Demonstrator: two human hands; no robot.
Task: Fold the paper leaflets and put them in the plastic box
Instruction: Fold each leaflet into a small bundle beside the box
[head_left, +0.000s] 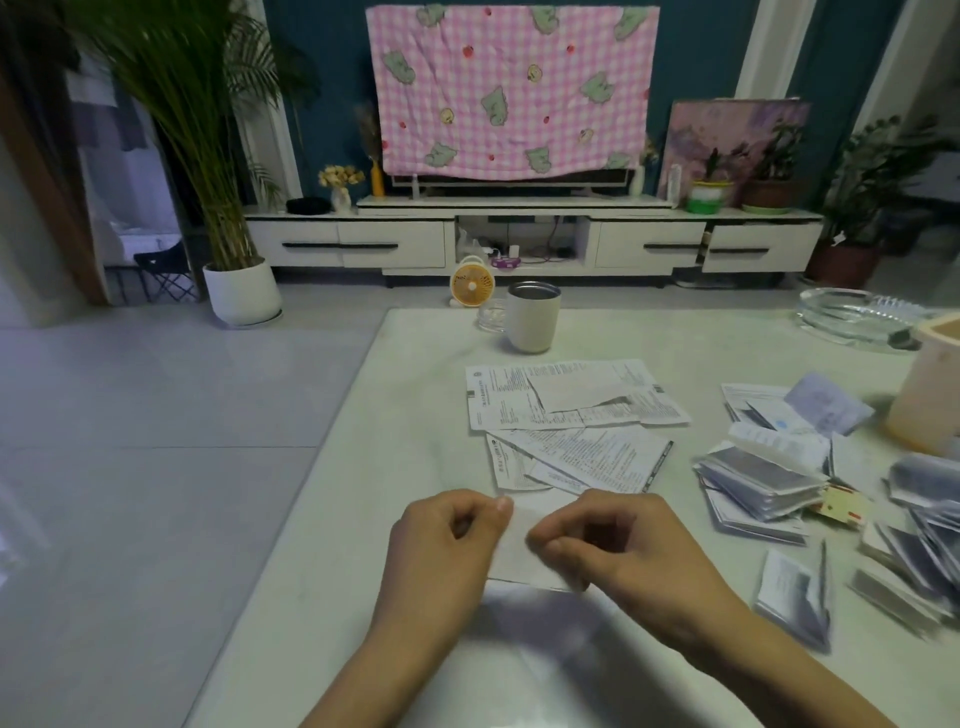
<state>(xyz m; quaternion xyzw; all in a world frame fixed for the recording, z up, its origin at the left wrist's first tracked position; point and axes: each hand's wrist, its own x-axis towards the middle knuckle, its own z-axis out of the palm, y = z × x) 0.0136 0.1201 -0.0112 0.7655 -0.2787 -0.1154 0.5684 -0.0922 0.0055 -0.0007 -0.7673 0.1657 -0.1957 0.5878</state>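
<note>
Two hands: both low at the near middle of the table, meeting over one leaflet.
left hand: fingers curled, the tips pinching the leaflet's upper left edge.
right hand: fingers curled downward, the tips pinching the leaflet's right side, knuckles up.
leaflet: small, white and partly hidden by both hands. It sits between them at the table surface, and I cannot tell whether it rests there or is lifted slightly.
flat leaflets: several printed sheets, unfolded, overlapping in a loose spread on the table just beyond the hands.
folded leaflets: a stack to the right of the hands, with more strewn toward the right edge, some sprung half open. All those in view lie on the table, outside the box.
box: pale plastic, at the far right and cut off by the frame edge. It stands on the table behind the folded leaflets, and its inside does not show.
cup: pale, upright, with a metal rim, near the table's far edge beyond the flat leaflets.
small glass: clear, just left of the cup.
dish: clear glass, wide and low, on the table's far right behind the box.
fan: small, orange, on the floor past the table.
cabinet: long, low and white, against the dark wall.
cloth: pink check, draped over the screen on the cabinet.
plant: tall, in a white pot on the floor at the left.
</note>
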